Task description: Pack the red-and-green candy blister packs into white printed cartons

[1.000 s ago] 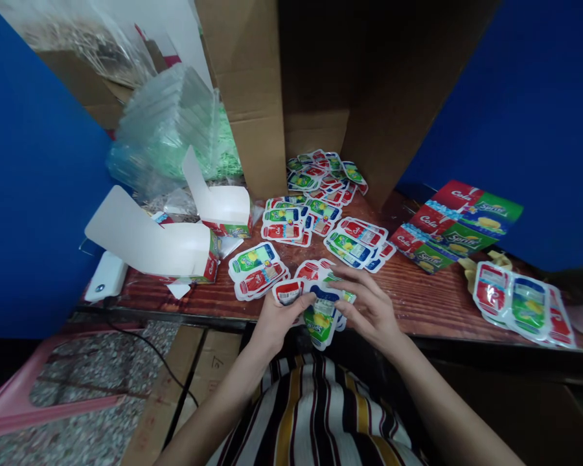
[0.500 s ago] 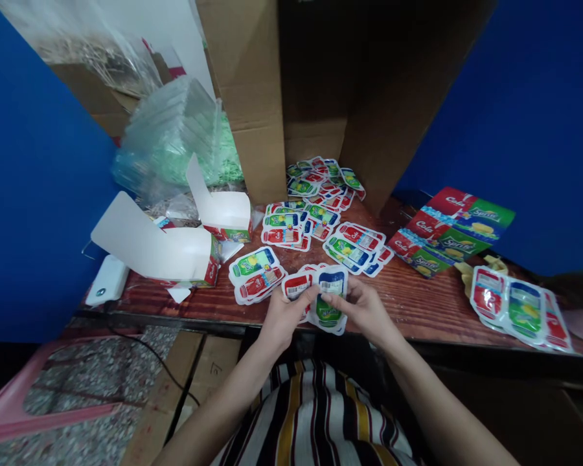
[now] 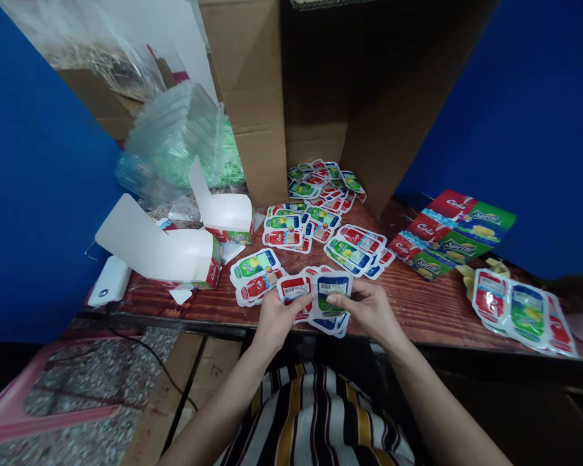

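My left hand point(image 3: 278, 319) pinches the red side of a flat Cola-and-Sprite packet point(image 3: 330, 294), thumb on top. My right hand point(image 3: 373, 307) grips its blue-and-green side, also with the thumb on top. A barcode label faces up on each side of the packet. More packets point(image 3: 337, 325) show beneath it at the table's front edge. A pile of packets point(image 3: 255, 273) lies just left of my hands, and a fanned pile point(image 3: 355, 249) lies beyond my right hand. The fingers under the packet are partly hidden.
Two open white-lined cartons point(image 3: 182, 255) stand at the left, beside a white device point(image 3: 109, 281). Loose packets point(image 3: 320, 184) spill from a tall cardboard box point(image 3: 252, 97). Stacked Cola-Sprite boxes point(image 3: 454, 233) and larger packets point(image 3: 522, 310) sit on the table point(image 3: 418, 310) at right.
The held packet has tilted and lifted slightly, so both barcode labels show more fully. My hands have drawn a little farther apart. The piles around look the same.
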A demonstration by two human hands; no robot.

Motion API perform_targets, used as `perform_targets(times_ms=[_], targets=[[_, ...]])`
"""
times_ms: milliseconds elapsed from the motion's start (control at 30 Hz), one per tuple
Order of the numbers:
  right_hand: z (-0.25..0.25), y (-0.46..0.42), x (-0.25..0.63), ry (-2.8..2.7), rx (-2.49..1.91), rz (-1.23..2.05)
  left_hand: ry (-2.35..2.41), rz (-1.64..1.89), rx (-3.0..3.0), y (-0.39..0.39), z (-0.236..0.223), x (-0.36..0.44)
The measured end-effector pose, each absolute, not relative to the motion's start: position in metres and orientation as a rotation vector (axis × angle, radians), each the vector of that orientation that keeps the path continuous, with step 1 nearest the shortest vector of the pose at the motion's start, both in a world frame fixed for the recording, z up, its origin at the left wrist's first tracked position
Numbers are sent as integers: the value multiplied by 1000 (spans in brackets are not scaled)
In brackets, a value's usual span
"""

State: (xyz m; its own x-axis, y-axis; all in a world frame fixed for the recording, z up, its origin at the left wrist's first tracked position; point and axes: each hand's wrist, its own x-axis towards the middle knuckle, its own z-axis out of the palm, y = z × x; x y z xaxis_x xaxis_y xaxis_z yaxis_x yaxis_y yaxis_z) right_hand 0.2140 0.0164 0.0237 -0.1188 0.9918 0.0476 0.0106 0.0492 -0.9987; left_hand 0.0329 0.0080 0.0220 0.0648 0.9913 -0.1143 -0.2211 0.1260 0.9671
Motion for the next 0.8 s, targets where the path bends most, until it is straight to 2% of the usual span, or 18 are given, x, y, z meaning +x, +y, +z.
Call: perform_targets(times_ms=[100, 300, 533, 667, 800], targets=[[18, 17, 216, -1435, -1129, 1262, 1028, 1172, 992, 10, 25, 29], [5, 8, 212, -1485, -1232, 1000, 1113, 1146, 1044, 6, 18, 25], [4, -7, 219, -1368, -1071, 1118, 1176, 1127, 1076, 6, 6, 33], [10, -29, 251, -1302, -1015, 1187, 1074, 935, 1116, -4, 19, 59], [20, -51, 323, -1208, -1238, 961, 975, 799, 1147, -11, 27, 78]])
